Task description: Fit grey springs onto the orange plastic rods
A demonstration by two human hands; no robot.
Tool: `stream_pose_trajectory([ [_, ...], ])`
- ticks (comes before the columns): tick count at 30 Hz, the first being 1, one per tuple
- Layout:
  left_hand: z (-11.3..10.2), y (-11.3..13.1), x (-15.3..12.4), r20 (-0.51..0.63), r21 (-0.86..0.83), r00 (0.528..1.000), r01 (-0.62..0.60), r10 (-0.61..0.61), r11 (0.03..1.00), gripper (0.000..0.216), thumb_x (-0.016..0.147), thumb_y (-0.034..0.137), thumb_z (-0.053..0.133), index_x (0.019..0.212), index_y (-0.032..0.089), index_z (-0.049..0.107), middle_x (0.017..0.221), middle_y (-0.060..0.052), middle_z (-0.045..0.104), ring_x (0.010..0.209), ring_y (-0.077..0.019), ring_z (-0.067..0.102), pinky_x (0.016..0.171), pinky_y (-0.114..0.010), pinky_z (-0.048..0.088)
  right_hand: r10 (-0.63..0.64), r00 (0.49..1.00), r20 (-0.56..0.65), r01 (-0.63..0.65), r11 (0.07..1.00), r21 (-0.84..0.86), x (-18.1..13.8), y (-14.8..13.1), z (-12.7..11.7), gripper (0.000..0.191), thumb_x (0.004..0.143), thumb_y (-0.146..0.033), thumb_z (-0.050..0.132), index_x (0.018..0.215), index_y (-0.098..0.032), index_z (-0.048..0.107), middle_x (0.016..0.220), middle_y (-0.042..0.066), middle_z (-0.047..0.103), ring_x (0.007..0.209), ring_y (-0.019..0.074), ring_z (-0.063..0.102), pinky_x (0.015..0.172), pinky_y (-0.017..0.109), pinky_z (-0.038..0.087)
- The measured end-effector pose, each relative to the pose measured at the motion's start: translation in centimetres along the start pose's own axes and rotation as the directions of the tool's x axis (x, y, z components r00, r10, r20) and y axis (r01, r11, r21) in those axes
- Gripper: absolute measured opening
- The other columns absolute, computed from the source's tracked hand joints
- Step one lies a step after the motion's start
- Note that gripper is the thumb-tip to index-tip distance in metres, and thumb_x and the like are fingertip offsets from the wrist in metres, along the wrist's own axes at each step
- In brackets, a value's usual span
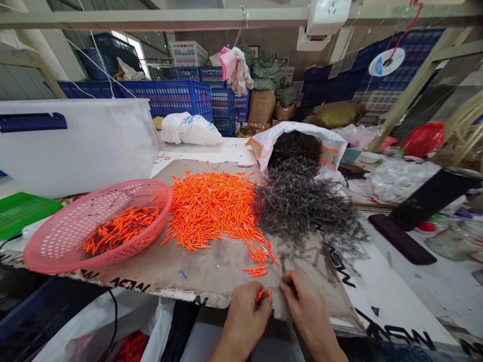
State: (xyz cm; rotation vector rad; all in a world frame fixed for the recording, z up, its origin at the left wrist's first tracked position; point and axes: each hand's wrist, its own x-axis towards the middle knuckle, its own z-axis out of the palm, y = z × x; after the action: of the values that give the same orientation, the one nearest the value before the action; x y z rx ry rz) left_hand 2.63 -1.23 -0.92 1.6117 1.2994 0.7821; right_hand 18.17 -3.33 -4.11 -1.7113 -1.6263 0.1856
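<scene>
My left hand (247, 314) is closed in a pinch on a small orange plastic plug (261, 293) at the near edge of a cardboard sheet (211, 271). My right hand (307, 306) is beside it, fingers pinched on a thin dark screw (284, 284) that nearly meets the plug. A heap of orange plugs (211, 206) lies on the middle of the cardboard. To its right a heap of dark screws (302, 206) spills from a white sack (302, 136). A few loose plugs (256, 271) lie just ahead of my hands.
A pink perforated basket (56, 236) at the left holds orange pieces. Behind it are a translucent plastic bin (75, 141) and a green tray (18, 211). A black stand (415, 221) sits at the right. Blue crates (169, 95) and sacks fill the back.
</scene>
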Motion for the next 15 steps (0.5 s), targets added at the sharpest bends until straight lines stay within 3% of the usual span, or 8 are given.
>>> stream_pose_trajectory([
  [3,-0.3,-0.3,0.0,-0.008,-0.088,0.999,0.038,-0.038,0.995,0.014,0.068,0.017,0.055,0.054,0.018,0.058,0.050,0.004,0.047,0.052,-0.0130,0.041,0.052,-0.025,0.025,-0.029,0.999,0.040,0.027,0.998,0.064,-0.7,-0.2,-0.3,0.012,0.088,-0.022,0.047,0.081,-0.022,0.057,0.076,0.002,0.062,0.072,0.0187,0.061,0.064,0.027,0.046],
  [5,-0.6,-0.6,0.1,-0.003,-0.235,0.994,0.107,-0.111,0.966,0.011,0.068,0.019,0.057,0.057,0.017,0.059,0.050,0.003,0.049,0.050,-0.0119,0.041,0.050,-0.023,0.026,-0.041,0.996,0.085,0.038,0.999,0.038,-1.4,0.0,-0.6,0.013,0.088,-0.023,0.048,0.080,-0.022,0.058,0.077,0.002,0.062,0.073,0.0193,0.061,0.065,0.028,0.046],
  [9,-1.1,-0.9,-0.1,0.095,-0.591,0.954,0.284,-0.284,0.755,0.011,0.065,0.025,0.067,0.068,0.017,0.061,0.050,0.007,0.050,0.041,-0.0057,0.029,0.043,-0.020,0.018,-0.032,0.991,0.127,0.040,0.997,-0.060,-2.1,0.2,-1.0,0.012,0.086,-0.024,0.053,0.078,-0.023,0.061,0.080,0.004,0.064,0.076,0.0209,0.061,0.068,0.030,0.047],
  [12,-1.4,-0.8,-0.4,0.179,-0.698,0.937,0.335,-0.299,0.633,0.019,0.061,0.026,0.074,0.073,0.013,0.065,0.049,0.007,0.047,0.041,-0.0042,0.029,0.041,-0.018,0.017,-0.050,0.990,0.130,0.061,0.995,-0.083,-1.6,-0.3,-0.5,0.012,0.086,-0.023,0.054,0.091,-0.022,0.065,0.089,0.005,0.066,0.083,0.0220,0.062,0.072,0.030,0.047],
  [15,-1.7,-0.7,-0.7,0.227,-0.746,0.933,0.351,-0.280,0.566,0.022,0.060,0.028,0.078,0.066,0.012,0.064,0.047,0.006,0.047,0.041,-0.0038,0.031,0.040,-0.017,0.019,-0.077,0.983,0.164,0.091,0.993,-0.078,-1.2,-0.9,0.1,0.015,0.087,-0.024,0.052,0.087,-0.023,0.068,0.084,0.005,0.066,0.083,0.0232,0.062,0.072,0.032,0.046],
])
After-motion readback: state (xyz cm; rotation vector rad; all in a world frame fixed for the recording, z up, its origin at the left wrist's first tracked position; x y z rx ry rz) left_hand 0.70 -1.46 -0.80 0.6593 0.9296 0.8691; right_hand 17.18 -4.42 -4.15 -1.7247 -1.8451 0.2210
